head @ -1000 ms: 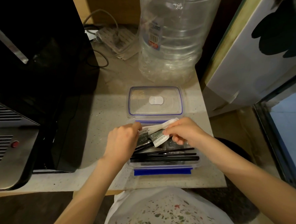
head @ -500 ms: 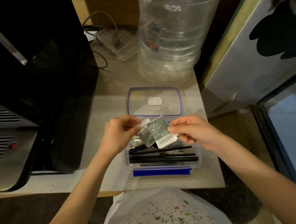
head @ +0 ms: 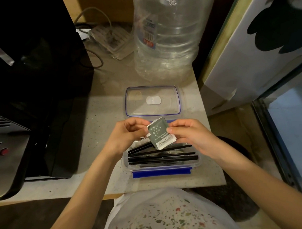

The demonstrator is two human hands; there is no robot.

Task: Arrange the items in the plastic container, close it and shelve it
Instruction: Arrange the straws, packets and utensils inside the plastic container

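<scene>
A clear plastic container with a blue front clip sits open on the speckled counter, holding several black straws lying lengthwise. Its clear blue-rimmed lid lies flat just behind it. Above the container's back half, both hands hold a small stack of grey-green sachets with white star print. My left hand pinches the stack's left edge. My right hand pinches its right edge. More sachets under the stack are partly hidden.
A large clear water bottle stands behind the lid. A black appliance fills the left of the counter, with cables and a power strip at the back. A white panel rises on the right. The counter edge is near me.
The sachets were lifted out of the container and gathered from a spread pair into one upright stack between both hands, slightly higher than before.
</scene>
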